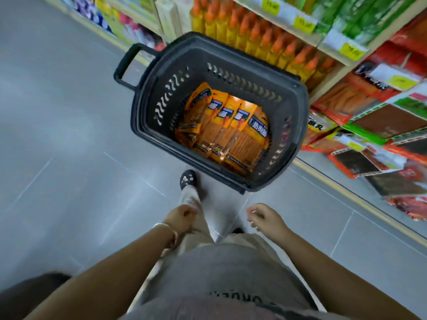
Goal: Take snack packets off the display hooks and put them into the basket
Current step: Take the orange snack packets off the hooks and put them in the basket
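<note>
A dark plastic basket (pixel 147 93) stands on the grey floor in front of me, its pull handle (pixel 126 65) sticking out at the far left. Several orange snack packets (pixel 231 130) lie overlapping in its bottom. My left hand (pixel 181 219) hangs low near my leg, fingers curled in, holding nothing. My right hand (pixel 263 218) hovers a little below the basket's near rim, fingers loosely curled and empty. A bracelet sits on my left wrist. More packets in red, green and brown fill the display (pixel 374 125) to the right of the basket.
Shelves (pixel 300 26) with orange-capped yellow bottles (pixel 265 38) and yellow price tags run behind the basket. More shelved goods stand at the far left. My foot in a dark shoe (pixel 188 179) is just below the basket's near corner. Grey tiled floor (pixel 57 135) spreads to the left.
</note>
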`<state>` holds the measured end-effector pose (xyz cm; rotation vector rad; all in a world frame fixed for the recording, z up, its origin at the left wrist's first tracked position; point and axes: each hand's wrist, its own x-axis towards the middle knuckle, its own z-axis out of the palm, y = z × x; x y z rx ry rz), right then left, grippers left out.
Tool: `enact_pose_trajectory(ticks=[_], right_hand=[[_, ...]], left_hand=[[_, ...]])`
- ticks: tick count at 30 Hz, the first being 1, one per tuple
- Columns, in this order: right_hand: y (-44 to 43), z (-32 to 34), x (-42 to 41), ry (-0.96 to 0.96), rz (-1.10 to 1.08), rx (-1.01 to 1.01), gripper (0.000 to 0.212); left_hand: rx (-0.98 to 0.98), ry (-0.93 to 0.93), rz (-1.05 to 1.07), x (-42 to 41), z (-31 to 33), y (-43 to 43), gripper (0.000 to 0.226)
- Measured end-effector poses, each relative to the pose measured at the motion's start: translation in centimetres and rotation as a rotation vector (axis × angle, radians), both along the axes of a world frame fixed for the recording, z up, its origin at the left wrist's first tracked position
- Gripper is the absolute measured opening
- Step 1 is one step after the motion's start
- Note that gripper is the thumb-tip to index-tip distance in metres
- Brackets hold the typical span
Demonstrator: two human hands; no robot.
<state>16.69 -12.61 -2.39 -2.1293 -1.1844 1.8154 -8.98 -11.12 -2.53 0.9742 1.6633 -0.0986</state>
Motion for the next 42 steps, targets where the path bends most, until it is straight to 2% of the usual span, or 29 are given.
enact_pose_trajectory(ticks=[4,10,13,17,20,26,30,34,39,41,42], right_hand=[[7.6,1.0,-4.7,0.075,-0.113,0.082,0.012],[17.7,-0.7,-9.0,0.064,-0.241,0.063,0.013],[20.7,-3.4,-9.5,0.019,-0.352,0.01,0.02],[23.0,-7.8,-8.3,-0.153,-0.495,-0.049,0.04],[24.2,-11.1,-7.1,-0.219,-0.61,-0.116,0.042],[26.6,-15.0,-7.1,-0.231,-0.723,-0.227,0.045],[26.1,-14.4,-7.4,-0.252,-0.662,-0.041,0.031],[25.4,-11.6,-6.6,-0.251,-0.813,0.098,0.011],[23.9,-7.5,-4.8,-0.266,-0.966,0.285,0.016],[23.5,-6.2,-4.4,-0.173,-0.994,0.254,0.016],[23.3,-5.7,-4.3,-0.089,-1.0,0.222,0.014]], left_hand=[[0.06,-0.173,-0.002,-3.0,2.2,7.0,0.023],[0.115,-0.306,0.008,-5.2,3.6,16.8,0.011],[0.094,-0.312,0.044,-5.7,2.4,21.0,0.014],[0.058,-0.259,0.138,-5.6,-0.7,25.0,0.016],[0.028,-0.244,0.165,-5.2,-3.4,26.9,0.014],[-0.005,-0.216,0.2,-4.2,-7.0,27.7,0.009],[-0.044,-0.189,0.204,-4.2,-7.3,27.3,0.006],[-0.067,-0.184,0.172,-3.7,-6.5,28.0,0.008],[-0.082,-0.221,0.087,-1.9,-5.7,29.1,0.017],[-0.084,-0.234,0.069,-0.9,-5.2,29.4,0.028],[-0.078,-0.23,0.063,-0.4,-4.9,29.6,0.042]])
